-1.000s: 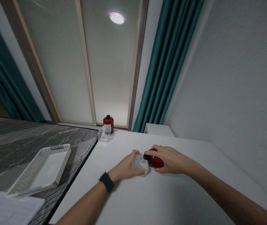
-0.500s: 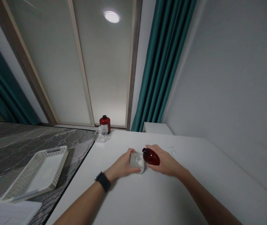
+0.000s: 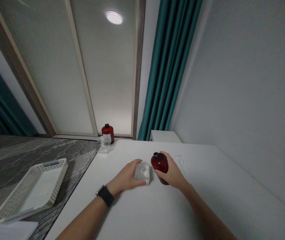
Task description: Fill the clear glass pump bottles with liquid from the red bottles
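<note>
My left hand grips a small clear square glass bottle on the white table, fingers behind it and thumb in front. In my right hand is a dark red bottle with an uncapped mouth, standing nearly upright just right of the glass one. The two bottles are a little apart. What the glass bottle contains is hard to make out. Beyond my right hand a thin clear item lies on the table, too faint to name.
At the table's far left corner stand another red bottle with a black cap and a clear container. A white perforated basket and papers lie on the left. A white cabinet stands behind the table.
The red bottle has gone from tipped over the glass bottle to nearly upright, moving slightly away from it. My left hand keeps its hold. The view has shifted slightly.
</note>
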Available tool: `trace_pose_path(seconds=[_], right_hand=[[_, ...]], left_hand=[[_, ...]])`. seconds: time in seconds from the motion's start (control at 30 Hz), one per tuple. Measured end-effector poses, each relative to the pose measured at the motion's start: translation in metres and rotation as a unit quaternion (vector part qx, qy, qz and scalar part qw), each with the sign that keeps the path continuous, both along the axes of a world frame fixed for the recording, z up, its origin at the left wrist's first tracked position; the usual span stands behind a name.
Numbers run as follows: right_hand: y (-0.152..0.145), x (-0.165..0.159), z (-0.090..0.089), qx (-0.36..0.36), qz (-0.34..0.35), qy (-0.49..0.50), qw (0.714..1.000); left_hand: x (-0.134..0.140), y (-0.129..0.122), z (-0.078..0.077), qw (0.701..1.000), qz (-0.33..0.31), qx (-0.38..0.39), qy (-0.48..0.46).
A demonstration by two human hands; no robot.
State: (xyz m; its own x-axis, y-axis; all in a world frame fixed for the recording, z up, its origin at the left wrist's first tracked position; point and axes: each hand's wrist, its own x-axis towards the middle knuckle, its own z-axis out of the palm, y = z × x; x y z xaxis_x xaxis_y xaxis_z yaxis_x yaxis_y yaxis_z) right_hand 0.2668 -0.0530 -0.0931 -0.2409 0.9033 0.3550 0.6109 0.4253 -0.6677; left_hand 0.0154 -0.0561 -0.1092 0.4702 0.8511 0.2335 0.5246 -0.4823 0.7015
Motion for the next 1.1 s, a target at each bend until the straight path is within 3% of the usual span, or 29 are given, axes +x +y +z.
trace_pose_path(seconds=[0.2, 0.37, 0.5, 1.1], right_hand=[[-0.008, -0.001, -0.012, 0.047, -0.036, 0.066, 0.996], [-0.015, 0.001, -0.020, 0.018, -0.069, 0.101, 0.992], [-0.015, 0.002, -0.023, 0.008, -0.057, 0.121, 0.991], [-0.003, 0.004, -0.037, 0.023, -0.033, 0.205, 0.978]], left_hand=[[-0.011, 0.006, 0.003, 0.999, -0.020, 0.034, 0.007], [-0.014, 0.005, 0.013, 0.996, -0.051, 0.058, 0.035], [-0.011, 0.002, 0.017, 0.996, -0.047, 0.054, 0.045], [-0.010, 0.007, 0.004, 0.997, -0.036, 0.067, 0.033]])
